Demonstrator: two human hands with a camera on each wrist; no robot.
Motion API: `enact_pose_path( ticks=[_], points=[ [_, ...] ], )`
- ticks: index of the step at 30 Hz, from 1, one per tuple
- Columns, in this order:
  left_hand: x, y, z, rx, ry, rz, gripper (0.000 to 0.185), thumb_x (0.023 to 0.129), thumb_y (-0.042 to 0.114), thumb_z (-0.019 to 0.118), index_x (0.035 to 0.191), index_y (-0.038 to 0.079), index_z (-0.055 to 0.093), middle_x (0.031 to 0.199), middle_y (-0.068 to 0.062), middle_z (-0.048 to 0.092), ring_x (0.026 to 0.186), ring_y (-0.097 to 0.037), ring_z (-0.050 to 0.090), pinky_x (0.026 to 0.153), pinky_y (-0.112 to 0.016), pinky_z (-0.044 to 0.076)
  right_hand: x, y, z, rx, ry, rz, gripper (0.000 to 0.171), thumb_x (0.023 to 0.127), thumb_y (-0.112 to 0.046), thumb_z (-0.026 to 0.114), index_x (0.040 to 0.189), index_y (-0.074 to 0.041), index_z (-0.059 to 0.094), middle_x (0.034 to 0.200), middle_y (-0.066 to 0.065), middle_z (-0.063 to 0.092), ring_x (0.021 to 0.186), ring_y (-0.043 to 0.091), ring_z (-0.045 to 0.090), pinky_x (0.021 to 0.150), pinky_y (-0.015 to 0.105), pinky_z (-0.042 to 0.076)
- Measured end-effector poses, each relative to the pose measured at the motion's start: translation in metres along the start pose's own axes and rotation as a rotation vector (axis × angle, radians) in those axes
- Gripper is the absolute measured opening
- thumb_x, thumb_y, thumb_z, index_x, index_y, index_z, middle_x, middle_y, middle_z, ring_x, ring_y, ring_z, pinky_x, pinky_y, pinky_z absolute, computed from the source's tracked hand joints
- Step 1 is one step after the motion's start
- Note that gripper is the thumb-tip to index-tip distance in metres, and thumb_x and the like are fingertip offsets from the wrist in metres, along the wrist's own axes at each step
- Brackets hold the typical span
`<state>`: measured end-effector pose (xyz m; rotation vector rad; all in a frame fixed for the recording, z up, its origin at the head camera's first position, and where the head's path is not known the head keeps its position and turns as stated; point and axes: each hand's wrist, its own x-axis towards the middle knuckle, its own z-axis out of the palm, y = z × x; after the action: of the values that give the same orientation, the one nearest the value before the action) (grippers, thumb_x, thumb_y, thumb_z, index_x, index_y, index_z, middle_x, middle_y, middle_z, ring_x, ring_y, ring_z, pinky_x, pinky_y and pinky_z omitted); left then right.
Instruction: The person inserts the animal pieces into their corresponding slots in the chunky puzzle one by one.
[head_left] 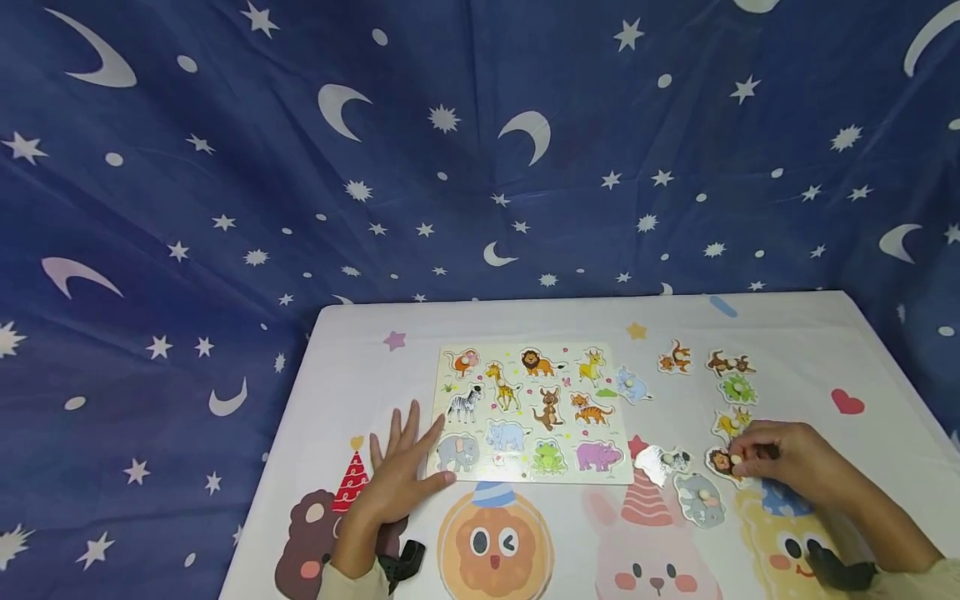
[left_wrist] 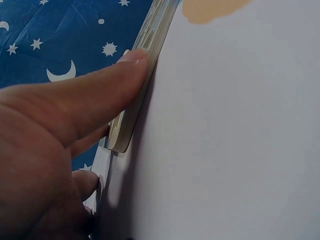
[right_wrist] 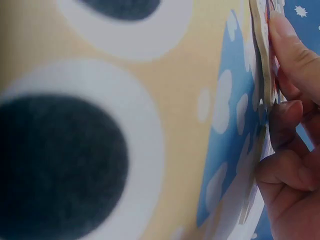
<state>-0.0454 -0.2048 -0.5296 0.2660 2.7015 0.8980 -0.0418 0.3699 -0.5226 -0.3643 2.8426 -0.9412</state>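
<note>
While the head camera looks down on the table (head_left: pixel 795 333), covered in a white cloth printed with cartoon animals, the left hand (head_left: pixel 401 475) lies flat on it with fingers spread and straight, its thumb against the near left corner of the animal puzzle board (head_left: pixel 528 412). To the right of the board, loose animal pieces lie scattered on the cloth. The right hand (head_left: pixel 787 458) rests among them, its grip curled and pinching the peg of the lion piece (head_left: pixel 722 461), which lies on the table at the near right, well apart from the board. A grey elephant piece (head_left: pixel 701 498) lies just nearer than it, a zebra piece (head_left: pixel 667 460) to its left, and a yellow piece (head_left: pixel 729 422) just beyond. A blue star-and-moon curtain (head_left: pixel 300 167) hangs behind the table.

From the left wrist, the thumb (left_wrist: pixel 100 90) stretches out straight with its tip pressed to the edge of the puzzle board (left_wrist: pixel 145 65); the other fingers lie below on the white cloth.

From the right wrist, curled fingers (right_wrist: pixel 295 45) close on the lion piece (right_wrist: pixel 262 55), seen edge-on just above the blue and yellow print of the cloth; whether it is lifted clear cannot be told.
</note>
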Motion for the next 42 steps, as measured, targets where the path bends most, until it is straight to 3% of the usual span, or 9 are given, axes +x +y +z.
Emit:
enact_pose_path(
  ticks=[4,7,14,19,26,32,42],
  points=[
    [0.0,0.0,0.0,0.002,0.004,0.002,0.085,0.089,0.043,0.075,0.161,0.025,0.032,0.173,-0.013,-0.004,0.157,-0.043,-0.016,0.114,-0.073,-0.02,0.004,-0.003,0.003,-0.028,0.056,-0.022,0.023,0.073,-0.014,0.09,0.086,-0.023,0.074,0.075,-0.016,0.056,0.069,-0.002,0.048,0.056,0.018,0.04],
    [-0.001,-0.001,0.0,0.007,0.001,0.0,0.085,0.089,0.043,0.074,0.161,0.025,0.032,0.173,-0.013,-0.005,0.157,-0.042,-0.016,0.114,-0.073,-0.02,0.009,-0.007,0.004,-0.071,0.077,0.034,0.02,0.074,-0.019,0.091,0.086,-0.024,0.075,0.074,-0.013,0.056,0.069,-0.002,0.048,0.057,0.018,0.04],
    [-0.001,0.0,0.0,0.005,0.002,0.011,0.085,0.09,0.044,0.074,0.161,0.025,0.032,0.173,-0.012,-0.005,0.157,-0.043,-0.016,0.114,-0.073,-0.02,0.021,-0.012,0.004,-0.119,0.123,0.134,0.027,0.077,-0.03,0.09,0.094,-0.013,0.077,0.073,-0.007,0.057,0.069,0.0,0.046,0.057,0.018,0.04],
    [0.0,0.001,-0.001,0.009,0.001,0.007,0.085,0.09,0.044,0.074,0.161,0.025,0.032,0.173,-0.012,-0.005,0.157,-0.042,-0.016,0.114,-0.073,-0.019,0.026,-0.013,0.005,-0.121,0.179,0.11,0.024,0.078,-0.03,0.089,0.087,-0.014,0.074,0.066,-0.009,0.053,0.063,0.0,0.044,0.053,0.02,0.035],
    [-0.001,0.002,-0.002,0.011,-0.001,-0.013,0.085,0.089,0.043,0.075,0.161,0.026,0.032,0.173,-0.012,-0.005,0.157,-0.043,-0.015,0.115,-0.073,-0.019,0.025,-0.011,0.01,-0.128,0.191,0.111,0.028,0.075,-0.026,0.091,0.094,-0.012,0.077,0.067,-0.009,0.054,0.064,0.0,0.044,0.054,0.02,0.035],
    [0.0,0.002,-0.002,0.008,-0.001,-0.007,0.085,0.089,0.043,0.075,0.161,0.026,0.032,0.173,-0.011,-0.006,0.157,-0.042,-0.016,0.115,-0.073,-0.02,0.025,-0.011,0.008,-0.122,0.235,0.068,0.022,0.073,-0.02,0.092,0.089,-0.014,0.078,0.067,-0.009,0.054,0.065,0.0,0.044,0.054,0.019,0.035],
    [0.0,0.002,0.0,-0.004,0.013,0.004,0.085,0.089,0.042,0.075,0.161,0.025,0.033,0.173,-0.013,-0.003,0.157,-0.043,-0.015,0.115,-0.073,-0.019,0.03,-0.017,0.01,-0.145,0.212,-0.012,0.022,0.074,-0.021,0.091,0.088,-0.017,0.075,0.072,-0.01,0.051,0.068,0.0,0.042,0.054,0.02,0.034]
  ],
)
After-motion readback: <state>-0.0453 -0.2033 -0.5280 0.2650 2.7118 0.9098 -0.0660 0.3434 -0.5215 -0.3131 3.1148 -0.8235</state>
